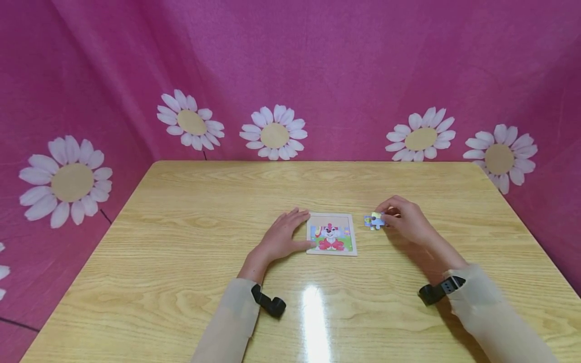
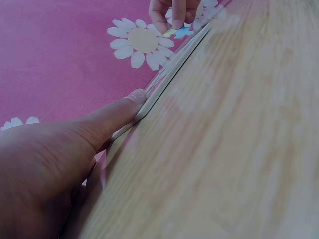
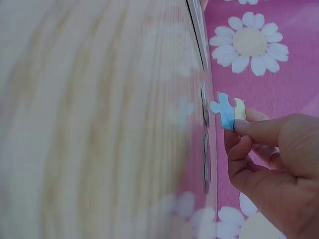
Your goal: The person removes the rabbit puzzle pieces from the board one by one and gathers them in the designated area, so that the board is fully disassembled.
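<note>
In the head view, a small square jigsaw puzzle board [image 1: 333,234] with a pale frame lies on the table, showing a red-and-white cartoon animal. My left hand [image 1: 285,237] rests at its left side, fingers near the upper left corner and thumb on the lower left edge. The left wrist view shows that thumb [image 2: 132,102] lying straight on the rim. Right of the board, my right hand [image 1: 407,222] pinches a blue-and-yellow puzzle piece [image 3: 228,110] between thumb and fingers, raised off the table. Other puzzle pieces [image 1: 367,221] lie just beneath it, partly hidden.
The wooden table [image 1: 204,227] extends around the board on all sides. Behind it hangs a pink cloth [image 1: 317,75] with large white daisies. Each wrist wears a black strap, the left strap [image 1: 269,301] and the right strap [image 1: 440,290] standing close above the tabletop.
</note>
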Demonstrator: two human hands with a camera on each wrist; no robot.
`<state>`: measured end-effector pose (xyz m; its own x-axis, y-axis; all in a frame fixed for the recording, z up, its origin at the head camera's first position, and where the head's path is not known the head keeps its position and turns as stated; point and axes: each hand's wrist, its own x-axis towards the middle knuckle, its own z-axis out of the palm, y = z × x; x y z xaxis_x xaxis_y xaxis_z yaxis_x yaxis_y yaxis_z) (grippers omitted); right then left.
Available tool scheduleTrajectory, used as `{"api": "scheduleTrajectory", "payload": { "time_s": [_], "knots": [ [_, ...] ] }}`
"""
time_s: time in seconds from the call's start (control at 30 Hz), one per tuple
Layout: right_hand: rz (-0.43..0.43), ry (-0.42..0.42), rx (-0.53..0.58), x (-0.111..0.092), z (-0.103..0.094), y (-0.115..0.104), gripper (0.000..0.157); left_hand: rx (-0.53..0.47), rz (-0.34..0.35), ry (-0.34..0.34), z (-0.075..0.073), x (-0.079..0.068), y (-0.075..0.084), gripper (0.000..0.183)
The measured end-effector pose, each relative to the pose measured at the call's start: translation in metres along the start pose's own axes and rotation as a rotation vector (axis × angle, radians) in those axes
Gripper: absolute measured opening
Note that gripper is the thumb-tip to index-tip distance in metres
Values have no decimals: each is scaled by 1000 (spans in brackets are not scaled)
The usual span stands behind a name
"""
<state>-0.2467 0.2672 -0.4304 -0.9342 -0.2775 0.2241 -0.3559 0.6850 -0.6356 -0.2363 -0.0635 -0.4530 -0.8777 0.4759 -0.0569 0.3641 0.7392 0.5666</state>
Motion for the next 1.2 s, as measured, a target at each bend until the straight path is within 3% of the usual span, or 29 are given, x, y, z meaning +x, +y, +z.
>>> {"api": "scheduleTrajectory", "payload": {
  "time_s": [0.23,0.7,0.97,1.2],
  "knots": [
    [6,31,-4,-8,-11,9,15,-5,-1,-1,0,0,0,80],
    [-64,105,-47,-20,-29,27,18,-3,1,-1,0,-1,1,79],
    [-14,95,-62,-27,-40,37,18,-6,0,3,0,0,1,79],
    [-21,86,-78,-30,-46,42,16,-4,3,6,0,1,0,79]
  ]
}}
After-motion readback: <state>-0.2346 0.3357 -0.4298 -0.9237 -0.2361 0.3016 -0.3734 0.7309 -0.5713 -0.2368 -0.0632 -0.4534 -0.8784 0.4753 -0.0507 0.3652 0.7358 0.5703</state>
